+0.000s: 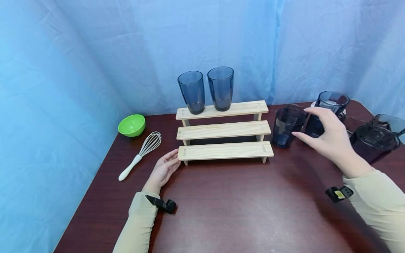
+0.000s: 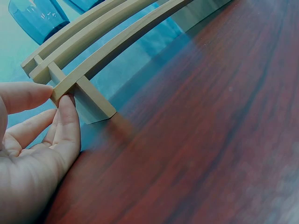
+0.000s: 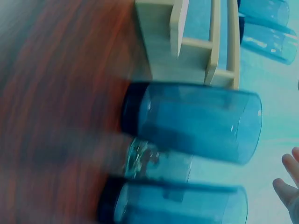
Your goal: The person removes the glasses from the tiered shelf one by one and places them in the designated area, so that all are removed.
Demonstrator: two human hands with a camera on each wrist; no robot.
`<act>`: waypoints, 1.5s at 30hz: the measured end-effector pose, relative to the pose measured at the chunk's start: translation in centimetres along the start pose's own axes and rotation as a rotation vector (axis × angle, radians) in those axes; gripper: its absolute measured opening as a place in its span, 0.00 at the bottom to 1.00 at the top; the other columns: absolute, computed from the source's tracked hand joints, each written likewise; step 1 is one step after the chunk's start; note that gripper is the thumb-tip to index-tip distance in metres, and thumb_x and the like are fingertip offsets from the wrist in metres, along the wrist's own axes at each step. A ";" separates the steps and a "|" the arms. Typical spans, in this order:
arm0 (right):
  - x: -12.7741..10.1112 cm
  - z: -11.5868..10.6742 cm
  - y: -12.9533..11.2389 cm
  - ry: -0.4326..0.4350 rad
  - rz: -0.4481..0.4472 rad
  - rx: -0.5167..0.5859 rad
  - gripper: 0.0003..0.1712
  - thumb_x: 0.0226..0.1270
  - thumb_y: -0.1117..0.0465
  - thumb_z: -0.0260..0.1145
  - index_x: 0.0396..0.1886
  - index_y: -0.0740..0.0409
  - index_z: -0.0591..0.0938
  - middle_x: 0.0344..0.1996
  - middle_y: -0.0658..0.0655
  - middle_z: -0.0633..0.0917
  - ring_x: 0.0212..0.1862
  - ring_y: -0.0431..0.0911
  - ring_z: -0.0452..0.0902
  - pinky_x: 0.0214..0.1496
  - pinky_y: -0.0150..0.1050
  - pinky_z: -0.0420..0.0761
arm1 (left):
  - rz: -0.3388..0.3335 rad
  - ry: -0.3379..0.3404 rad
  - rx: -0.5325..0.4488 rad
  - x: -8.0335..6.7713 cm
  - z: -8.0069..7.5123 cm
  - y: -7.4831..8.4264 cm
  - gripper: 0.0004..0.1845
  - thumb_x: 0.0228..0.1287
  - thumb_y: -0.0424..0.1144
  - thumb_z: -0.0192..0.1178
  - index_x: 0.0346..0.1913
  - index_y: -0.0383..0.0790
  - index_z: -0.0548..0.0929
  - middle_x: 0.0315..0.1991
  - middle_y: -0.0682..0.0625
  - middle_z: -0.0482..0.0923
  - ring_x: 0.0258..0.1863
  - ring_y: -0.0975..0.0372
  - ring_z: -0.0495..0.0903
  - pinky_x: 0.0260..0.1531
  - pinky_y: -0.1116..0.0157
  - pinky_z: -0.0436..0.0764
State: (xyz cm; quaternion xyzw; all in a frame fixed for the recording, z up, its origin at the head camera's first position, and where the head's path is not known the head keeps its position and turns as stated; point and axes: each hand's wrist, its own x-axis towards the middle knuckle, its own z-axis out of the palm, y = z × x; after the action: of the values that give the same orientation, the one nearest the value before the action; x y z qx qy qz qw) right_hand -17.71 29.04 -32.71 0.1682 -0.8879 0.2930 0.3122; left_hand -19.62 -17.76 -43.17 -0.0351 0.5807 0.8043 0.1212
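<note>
A three-tier wooden rack [image 1: 225, 151] stands mid-table, with two blue-tinted glasses [image 1: 193, 93] upright on its top tier. Thumb and fingertips of my left hand [image 1: 164, 168] pinch the left end of the lowest board, as the left wrist view shows up close. Just right of the rack, a dark blue glass [image 1: 284, 129] stands on the table. Beside it is my right hand [image 1: 332, 137], thumb and fingers spread in a wide curve with nothing between them. The right wrist view shows the fingers [image 3: 286, 191] apart from the same glass [image 3: 196, 119].
More dark glasses [image 1: 374, 144] stand right of and behind my right hand, with a clear glass vessel [image 1: 390, 123] at the far right. To the left lie a white-handled whisk [image 1: 136, 160] and a green bowl [image 1: 132, 125]. Blue curtains [image 1: 152, 45] close off the back and sides.
</note>
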 end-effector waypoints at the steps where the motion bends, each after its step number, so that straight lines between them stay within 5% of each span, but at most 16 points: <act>1: 0.3 0.3 -0.2 -0.005 -0.006 0.005 0.40 0.41 0.64 0.78 0.58 0.64 0.74 0.55 0.67 0.76 0.60 0.62 0.67 0.65 0.54 0.64 | 0.001 -0.002 0.000 0.0 0.0 0.0 0.28 0.69 0.21 0.42 0.71 0.29 0.55 0.51 0.52 0.71 0.42 0.71 0.78 0.44 0.75 0.76; 16: 4.7 4.4 -3.0 -0.094 0.078 0.132 0.52 0.44 0.62 0.78 0.70 0.55 0.63 0.61 0.66 0.70 0.64 0.60 0.63 0.65 0.59 0.62 | 0.015 -0.008 0.007 0.0 0.0 -0.1 0.29 0.68 0.21 0.43 0.71 0.28 0.54 0.52 0.51 0.71 0.42 0.71 0.78 0.44 0.75 0.77; 21: 6.3 5.7 -3.3 -0.127 0.222 0.314 0.53 0.50 0.58 0.76 0.73 0.47 0.55 0.64 0.64 0.66 0.68 0.56 0.60 0.71 0.51 0.58 | 0.011 -0.010 0.008 -0.1 0.0 0.0 0.29 0.68 0.21 0.42 0.71 0.28 0.54 0.54 0.49 0.70 0.43 0.71 0.78 0.44 0.75 0.76; 28: 7.7 6.9 -3.1 -0.168 0.369 0.447 0.55 0.55 0.54 0.72 0.74 0.43 0.47 0.66 0.64 0.62 0.70 0.57 0.57 0.72 0.53 0.55 | 0.000 -0.005 0.006 -0.1 0.1 0.0 0.29 0.68 0.21 0.42 0.71 0.29 0.54 0.59 0.45 0.67 0.43 0.71 0.78 0.45 0.75 0.76; 45: 10.8 9.2 -3.4 -0.254 0.485 0.385 0.63 0.49 0.43 0.74 0.75 0.37 0.41 0.69 0.63 0.58 0.71 0.57 0.54 0.66 0.60 0.62 | -0.002 -0.009 0.015 -0.1 0.1 0.0 0.29 0.67 0.20 0.42 0.72 0.28 0.53 0.62 0.42 0.64 0.43 0.72 0.78 0.45 0.75 0.76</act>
State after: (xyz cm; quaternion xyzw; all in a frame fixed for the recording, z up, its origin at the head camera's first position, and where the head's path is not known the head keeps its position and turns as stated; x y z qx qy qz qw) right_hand -28.35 19.44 -30.06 0.0430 -0.8623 0.4977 0.0828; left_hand -19.56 -17.72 -43.12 -0.0311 0.5861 0.8000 0.1247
